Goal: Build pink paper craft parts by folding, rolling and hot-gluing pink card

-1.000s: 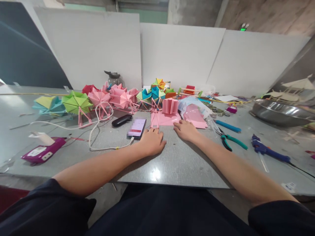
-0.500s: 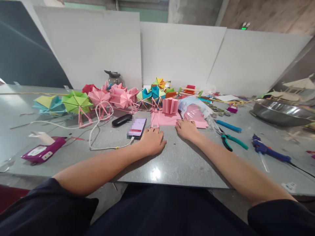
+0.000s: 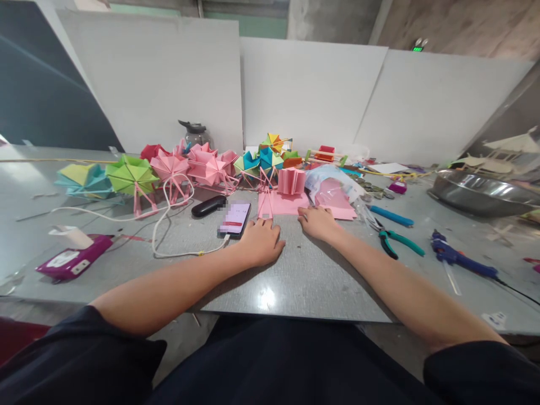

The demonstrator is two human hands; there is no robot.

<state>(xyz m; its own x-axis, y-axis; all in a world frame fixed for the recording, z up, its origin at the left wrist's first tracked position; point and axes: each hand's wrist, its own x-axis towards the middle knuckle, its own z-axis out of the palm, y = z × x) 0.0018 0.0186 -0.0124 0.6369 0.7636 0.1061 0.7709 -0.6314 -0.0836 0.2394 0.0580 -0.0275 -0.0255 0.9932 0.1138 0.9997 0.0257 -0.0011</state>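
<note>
My left hand (image 3: 262, 243) lies flat on the grey table, fingers spread and holding nothing, just right of a phone (image 3: 237, 218) with a lit screen. Palm down, my right hand (image 3: 319, 223) rests with its fingers stretched over the near edge of some pink paper sheets (image 3: 291, 203). On those sheets stands a pleated pink paper piece (image 3: 292, 181). Beside it, pink sticks (image 3: 265, 194) form a thin frame. A clear plastic bag (image 3: 333, 183) partly covers the paper behind my right hand.
Folded paper wheels on stick stands, among them a green one (image 3: 131, 175), line the back left. Pliers (image 3: 394, 239), a blue glue gun (image 3: 462, 257) and a metal bowl (image 3: 485, 194) sit at right. A white cable (image 3: 158, 236) and purple power strip (image 3: 73, 260) occupy the left.
My right hand has shifted very slightly to the left along the paper's edge. My left hand and the objects stay where they were.
</note>
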